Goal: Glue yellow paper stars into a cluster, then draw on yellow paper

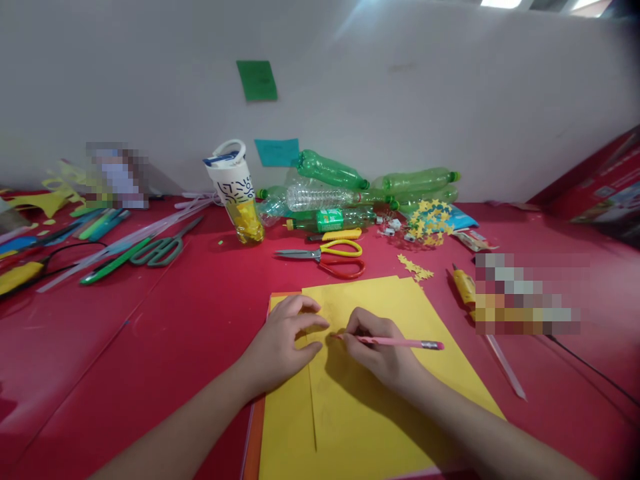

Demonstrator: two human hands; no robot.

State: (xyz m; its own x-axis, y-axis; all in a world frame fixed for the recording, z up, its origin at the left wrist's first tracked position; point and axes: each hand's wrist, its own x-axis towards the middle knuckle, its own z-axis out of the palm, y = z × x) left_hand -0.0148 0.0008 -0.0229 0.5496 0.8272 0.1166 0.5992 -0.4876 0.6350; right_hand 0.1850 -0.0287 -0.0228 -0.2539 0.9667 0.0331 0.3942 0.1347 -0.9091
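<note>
Sheets of yellow paper (380, 413) lie stacked on the red table in front of me, with an orange sheet (254, 440) showing at the left edge. My right hand (380, 343) is closed around a pink pencil (400, 342), its tip at the paper and its eraser end pointing right. Faint pencil marks show on the sheet. My left hand (287, 340) rests on the paper's left part, fingers spread and curved, holding nothing. Beyond the paper lie scissors (327, 255) with one yellow and one red handle. Small yellow paper stars (415, 268) are scattered by the sheet's far edge.
Several plastic bottles (330, 198) lie along the wall beside a white cup (234, 190) holding yellow pieces. Grey-green scissors (163, 250) and a green cutter (117, 260) are at left. A yellow glue gun (465, 290) and a glue stick (506, 367) lie at right.
</note>
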